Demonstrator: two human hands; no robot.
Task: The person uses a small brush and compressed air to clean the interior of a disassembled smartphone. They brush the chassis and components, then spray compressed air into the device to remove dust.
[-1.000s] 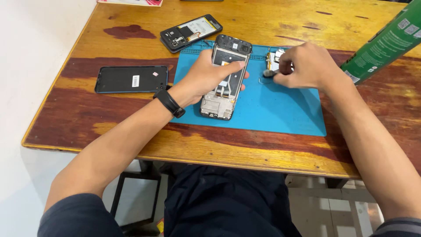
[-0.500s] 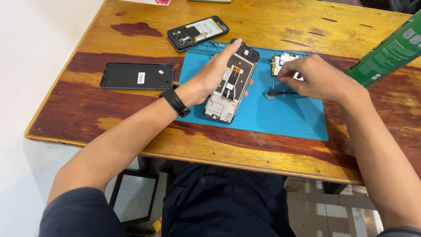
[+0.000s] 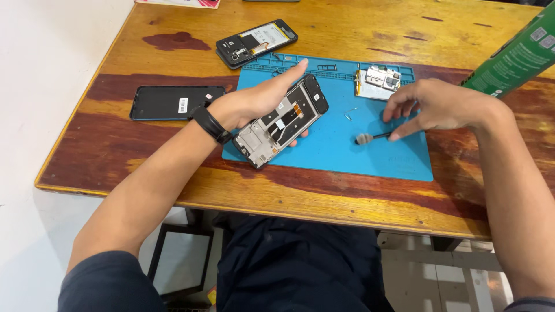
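Nearest the person, the left hand (image 3: 254, 104) grips an opened phone frame (image 3: 281, 120), tilted over the blue mat's (image 3: 370, 159) near-left corner, a black band on the wrist. Just right, the right hand (image 3: 436, 107) pinches the handle of a small brush (image 3: 370, 137), its tip resting on the mat. Beyond sit a small circuit module (image 3: 378, 81) at the mat's far edge, a black phone panel (image 3: 173, 102) on the desk (image 3: 358, 29), and another opened phone (image 3: 256, 42) farther back.

Opened phone frame (image 3: 281, 122), tilted, held
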